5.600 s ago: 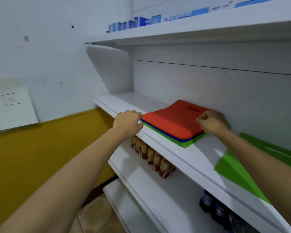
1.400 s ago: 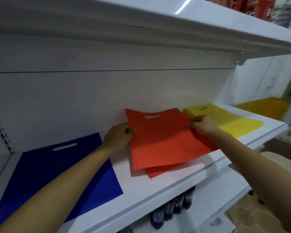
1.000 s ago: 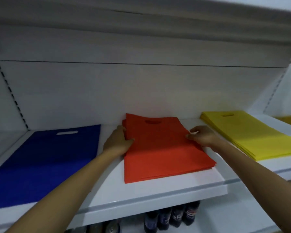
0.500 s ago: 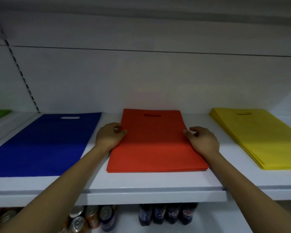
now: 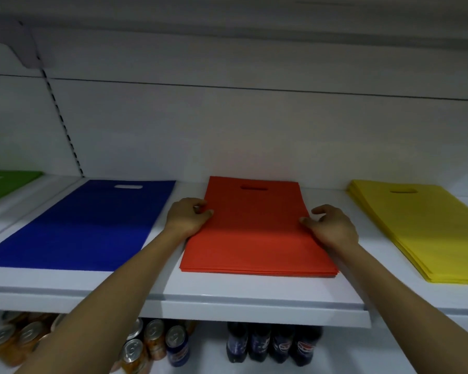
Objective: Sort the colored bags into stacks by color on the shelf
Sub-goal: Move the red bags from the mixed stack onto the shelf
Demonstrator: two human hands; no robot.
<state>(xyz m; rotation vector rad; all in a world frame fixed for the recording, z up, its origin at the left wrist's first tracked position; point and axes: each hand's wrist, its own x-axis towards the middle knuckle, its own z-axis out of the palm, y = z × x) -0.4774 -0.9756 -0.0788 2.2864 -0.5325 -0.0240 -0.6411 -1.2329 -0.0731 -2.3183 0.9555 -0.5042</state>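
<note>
A stack of red bags (image 5: 257,233) lies flat in the middle of the white shelf (image 5: 254,295), handle slot toward the back wall. My left hand (image 5: 188,218) holds the stack's left edge with curled fingers and the thumb on top. My right hand (image 5: 333,228) rests at the stack's right edge, its thumb tip touching the top bag and its index finger lifted clear. A blue bag (image 5: 92,225) lies to the left, a stack of yellow bags (image 5: 422,228) to the right, and a green bag (image 5: 6,182) shows at the far left.
The shelf above overhangs close overhead. Below the shelf stand drink cans (image 5: 146,344) on the left and dark bottles (image 5: 270,344) in the middle. Bare white strips of shelf separate the colored stacks.
The red bag has been laid on the red stack and squared up. My view has swung to face the shelf straight on. My right index finger has lifted off the edge.
</note>
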